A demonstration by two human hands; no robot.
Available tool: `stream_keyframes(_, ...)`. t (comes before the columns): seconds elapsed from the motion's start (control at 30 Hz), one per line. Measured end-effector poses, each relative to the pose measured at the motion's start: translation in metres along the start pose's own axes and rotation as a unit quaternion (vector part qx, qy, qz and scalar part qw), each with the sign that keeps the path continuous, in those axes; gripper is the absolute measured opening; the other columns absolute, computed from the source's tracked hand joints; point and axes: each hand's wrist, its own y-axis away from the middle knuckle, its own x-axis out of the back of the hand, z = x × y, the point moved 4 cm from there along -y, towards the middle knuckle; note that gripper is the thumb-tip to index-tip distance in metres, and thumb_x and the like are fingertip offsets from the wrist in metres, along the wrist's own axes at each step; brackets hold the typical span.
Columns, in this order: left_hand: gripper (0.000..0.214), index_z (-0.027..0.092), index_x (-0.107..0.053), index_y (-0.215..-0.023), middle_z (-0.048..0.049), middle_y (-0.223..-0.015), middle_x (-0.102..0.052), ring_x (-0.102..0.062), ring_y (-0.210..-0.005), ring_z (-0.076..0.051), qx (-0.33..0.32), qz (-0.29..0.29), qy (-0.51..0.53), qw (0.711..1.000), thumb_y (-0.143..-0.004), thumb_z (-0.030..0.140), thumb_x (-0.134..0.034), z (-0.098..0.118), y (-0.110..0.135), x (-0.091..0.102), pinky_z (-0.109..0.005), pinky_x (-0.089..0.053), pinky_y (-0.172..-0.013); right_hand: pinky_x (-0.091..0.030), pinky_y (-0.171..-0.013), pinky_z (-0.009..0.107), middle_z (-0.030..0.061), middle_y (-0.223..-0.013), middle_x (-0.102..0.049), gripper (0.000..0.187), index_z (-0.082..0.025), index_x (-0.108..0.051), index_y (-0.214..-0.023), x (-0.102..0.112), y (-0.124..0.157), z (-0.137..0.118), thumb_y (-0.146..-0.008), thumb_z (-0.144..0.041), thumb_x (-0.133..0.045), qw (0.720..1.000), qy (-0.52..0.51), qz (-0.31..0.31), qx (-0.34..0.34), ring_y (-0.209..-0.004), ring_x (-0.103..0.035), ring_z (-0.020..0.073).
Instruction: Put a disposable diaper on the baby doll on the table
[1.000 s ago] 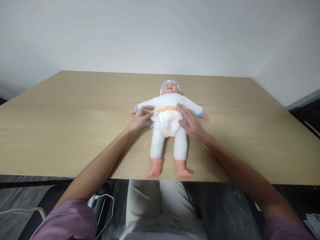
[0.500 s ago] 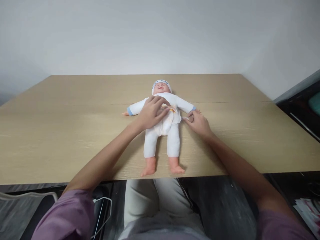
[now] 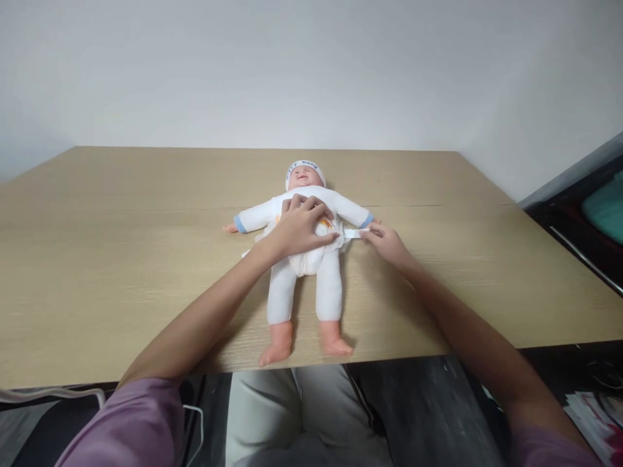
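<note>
A baby doll (image 3: 328, 285) in a white suit with blue cuffs and a lettered white cap lies on its back, feet toward me. Around its hips is a white diaper (image 3: 307, 263) with a small orange print at the front. My left hand (image 3: 304, 226) rests on the diaper's front and the doll's belly, fingers spread and bent. On the right side, my right hand (image 3: 384, 243) pinches the end of a white diaper tab (image 3: 356, 233), which is stretched out sideways from the waist beside the doll's cuff. Part of the other tab shows under my left wrist.
The doll lies on a wide light-wood table (image 3: 146, 279), its feet by the front edge. A pale wall (image 3: 292, 78) stands behind. At the right is a dark object with a greenish panel (image 3: 606, 207). Papers (image 3: 591, 415) and a white cable (image 3: 197, 428) lie below table level.
My right hand has pulled the tab outward, so more of its white strip shows. My left hand has spread over the diaper's front. The view has shifted slightly.
</note>
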Motion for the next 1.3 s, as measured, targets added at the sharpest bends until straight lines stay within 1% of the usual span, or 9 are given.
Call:
stream_keyframes(0.23, 0.045, 0.026, -0.076, -0.125, -0.0101, -0.138, -0.072, -0.050, -0.134, -0.043, 0.005, 0.012, 0.000, 1.000, -0.091, 0.056, -0.083, 0.003, 0.000, -0.003, -0.059, -0.037, -0.114, -0.026, -0.061, 0.031, -0.0049, -0.063, -0.040, 0.041, -0.025, -0.055, -0.070, -0.002, 0.002, -0.028, -0.083, -0.060, -0.072, 0.992, -0.117, -0.033, -0.019, -0.062, -0.034, 0.0140)
stream_keyframes(0.5, 0.060, 0.022, -0.067, -0.140, -0.0104, -0.141, -0.072, -0.051, -0.133, -0.040, 0.018, 0.014, -0.005, 1.000, -0.090, 0.052, -0.080, 0.003, 0.001, -0.003, -0.053, -0.038, -0.114, -0.032, -0.060, 0.030, -0.0044, -0.065, -0.045, 0.048, -0.025, -0.049, -0.069, -0.049, -0.043, -0.068, -0.085, -0.062, -0.074, 0.983, -0.129, -0.131, 0.026, -0.064, -0.040, 0.0131)
stream_keyframes(0.6, 0.063, 0.020, -0.066, -0.143, -0.0125, -0.141, -0.072, -0.052, -0.132, -0.041, 0.024, 0.009, 0.001, 1.000, -0.088, 0.049, -0.080, 0.003, 0.001, -0.004, -0.054, -0.038, -0.114, -0.041, -0.061, 0.029, -0.0019, -0.076, -0.056, 0.047, -0.024, -0.056, -0.081, -0.058, -0.040, -0.069, -0.089, -0.068, -0.073, 0.985, -0.125, -0.115, 0.042, -0.069, -0.052, 0.0154)
stream_keyframes(0.77, 0.078, 0.019, -0.060, -0.152, -0.0142, -0.140, -0.073, -0.048, -0.140, -0.045, 0.030, 0.004, 0.043, 0.999, -0.084, 0.049, -0.084, -0.002, -0.001, -0.003, -0.060, -0.035, -0.119, -0.060, -0.101, 0.043, 0.0105, -0.123, -0.074, 0.032, -0.024, -0.070, -0.118, -0.046, 0.009, -0.072, -0.108, -0.055, -0.065, 0.979, -0.032, 0.008, 0.200, -0.114, -0.072, 0.0264)
stream_keyframes(0.87, 0.094, 0.024, -0.055, -0.161, -0.0131, -0.149, -0.070, -0.048, -0.144, -0.047, 0.004, -0.033, 0.106, 0.994, -0.079, 0.053, -0.091, -0.011, -0.003, 0.003, -0.066, -0.035, -0.122, -0.043, -0.134, 0.054, 0.0121, -0.159, -0.066, 0.040, -0.028, -0.066, -0.150, -0.045, 0.036, -0.075, -0.116, -0.045, -0.053, 0.955, 0.031, 0.001, 0.295, -0.155, -0.057, 0.0302)
stream_keyframes(0.97, 0.088, 0.030, -0.054, -0.162, -0.0116, -0.162, -0.063, -0.056, -0.144, -0.041, -0.042, -0.049, 0.229, 0.971, -0.085, 0.054, -0.090, -0.024, 0.002, 0.008, -0.058, -0.045, -0.120, -0.034, -0.142, 0.056, 0.0088, -0.179, -0.050, 0.059, -0.030, -0.045, -0.175, -0.051, 0.043, -0.075, -0.118, -0.043, -0.048, 0.939, 0.071, -0.046, 0.334, -0.169, -0.043, 0.0292)
stream_keyframes(1.07, 0.058, 0.027, -0.060, -0.153, -0.0134, -0.162, -0.061, -0.063, -0.142, -0.032, -0.064, 0.046, 0.330, 0.941, -0.103, 0.053, -0.076, -0.042, 0.021, 0.014, -0.045, -0.055, -0.113, -0.032, -0.144, 0.057, 0.0065, -0.185, -0.040, 0.066, -0.032, -0.032, -0.182, -0.053, 0.040, -0.071, -0.118, -0.045, -0.045, 0.931, 0.090, -0.078, 0.346, -0.174, -0.036, 0.0284)
stream_keyframes(1.17, 0.042, 0.022, -0.067, -0.138, -0.0134, -0.143, -0.071, -0.067, -0.133, -0.028, -0.040, 0.162, 0.279, 0.946, -0.107, 0.051, -0.071, -0.064, 0.055, 0.019, -0.046, -0.053, -0.117, -0.032, -0.144, 0.057, 0.0067, -0.184, -0.043, 0.065, -0.032, -0.033, -0.182, -0.050, 0.037, -0.067, -0.119, -0.045, -0.044, 0.929, 0.095, -0.086, 0.347, -0.173, -0.038, 0.0280)
stream_keyframes(1.3, 0.033, 0.023, -0.074, -0.123, -0.0094, -0.125, -0.078, -0.069, -0.121, -0.027, 0.024, 0.186, 0.179, 0.966, -0.108, 0.052, -0.068, -0.095, 0.100, 0.026, -0.046, -0.052, -0.114, -0.036, -0.141, 0.058, 0.0100, -0.176, -0.054, 0.057, -0.028, -0.048, -0.173, -0.044, 0.036, -0.072, -0.119, -0.044, -0.043, 0.932, 0.093, -0.041, 0.347, -0.167, -0.047, 0.0296)
